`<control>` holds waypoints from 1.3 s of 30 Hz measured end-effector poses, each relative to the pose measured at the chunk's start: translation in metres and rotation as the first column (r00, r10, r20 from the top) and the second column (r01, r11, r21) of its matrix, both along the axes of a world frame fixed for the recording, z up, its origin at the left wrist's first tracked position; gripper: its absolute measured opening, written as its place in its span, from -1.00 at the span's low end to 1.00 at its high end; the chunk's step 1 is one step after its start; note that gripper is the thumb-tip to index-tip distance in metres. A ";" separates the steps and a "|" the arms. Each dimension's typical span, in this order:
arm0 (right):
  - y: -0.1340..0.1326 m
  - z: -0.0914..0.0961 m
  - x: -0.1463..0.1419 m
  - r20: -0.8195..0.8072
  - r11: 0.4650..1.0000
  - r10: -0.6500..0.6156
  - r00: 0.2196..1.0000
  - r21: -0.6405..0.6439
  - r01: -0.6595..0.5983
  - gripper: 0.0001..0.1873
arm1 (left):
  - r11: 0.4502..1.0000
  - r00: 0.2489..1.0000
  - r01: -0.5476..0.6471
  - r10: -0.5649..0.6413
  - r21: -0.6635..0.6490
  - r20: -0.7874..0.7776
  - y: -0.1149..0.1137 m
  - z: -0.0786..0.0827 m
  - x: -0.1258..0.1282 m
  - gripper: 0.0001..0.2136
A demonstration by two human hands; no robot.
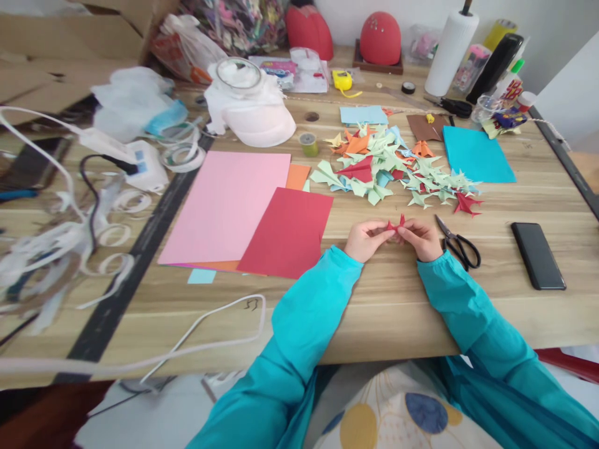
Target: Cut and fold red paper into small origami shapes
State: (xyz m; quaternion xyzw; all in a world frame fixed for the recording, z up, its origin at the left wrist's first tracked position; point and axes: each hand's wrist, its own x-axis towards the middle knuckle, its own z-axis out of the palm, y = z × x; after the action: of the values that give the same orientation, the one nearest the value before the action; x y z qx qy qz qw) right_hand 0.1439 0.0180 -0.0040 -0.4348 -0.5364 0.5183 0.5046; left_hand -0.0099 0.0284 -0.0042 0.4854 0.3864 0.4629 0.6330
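A small folded red paper piece (396, 226) with pointed tips is pinched between my two hands above the wooden table. My left hand (367, 241) grips its left side with thumb and fingers. On its other side my right hand (423, 237) does the same; the fingertips of both hands nearly meet. Black-handled scissors (458, 243) lie just right of my right hand. Beyond my hands spreads a pile of folded paper shapes (388, 159) in pale green, orange, red and blue. Left of my left hand rests a red paper sheet (292, 232).
Pink paper (234, 199) lies under the red sheet. A blue paper stack (480, 154) sits right of the pile, and a black phone (538, 255) near the right edge. White cables (201, 340) and a power strip (145, 165) occupy the left. A thread spool (309, 144) stands behind.
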 end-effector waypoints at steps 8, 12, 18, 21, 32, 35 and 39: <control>0.001 -0.003 -0.003 0.047 0.964 -0.252 0.967 0.103 0.246 -0.67 | 0.999 0.999 -0.035 0.034 -0.034 -0.033 0.002 -0.001 -0.001 -0.72; 0.001 -0.004 -0.003 0.036 0.979 -0.198 0.980 0.066 0.195 -0.61 | 0.999 0.998 -0.041 0.042 0.009 -0.038 0.002 -0.002 -0.001 -0.74; 0.001 -0.002 -0.003 0.057 0.977 -0.208 0.977 0.070 0.204 -0.68 | 0.998 0.998 -0.052 0.053 0.026 -0.040 0.003 -0.004 -0.001 -0.75; 0.001 0.000 -0.004 0.044 0.982 -0.184 0.982 0.055 0.181 -0.66 | 0.998 0.997 -0.057 0.058 0.028 -0.044 0.003 -0.004 -0.001 -0.75; 0.001 -0.003 -0.001 0.032 0.995 -0.062 0.998 0.077 0.059 -0.75 | 0.996 0.995 -0.074 0.076 0.044 -0.058 0.003 -0.001 -0.003 -0.76; 0.001 -0.004 -0.001 0.034 0.996 -0.061 0.998 0.067 0.059 -0.76 | 0.997 0.996 -0.069 0.071 0.036 -0.053 0.004 0.000 -0.003 -0.75; 0.001 -0.005 -0.001 0.040 0.997 -0.041 0.998 0.063 0.038 -0.74 | 0.998 0.997 -0.056 0.057 0.020 -0.054 0.005 0.001 -0.006 -0.78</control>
State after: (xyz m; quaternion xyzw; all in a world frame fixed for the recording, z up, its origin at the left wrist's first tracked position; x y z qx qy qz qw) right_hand 0.1432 0.0190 -0.0087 -0.4401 -0.5540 0.4821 0.5167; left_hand -0.0157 0.0332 -0.0028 0.4924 0.4128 0.4709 0.6045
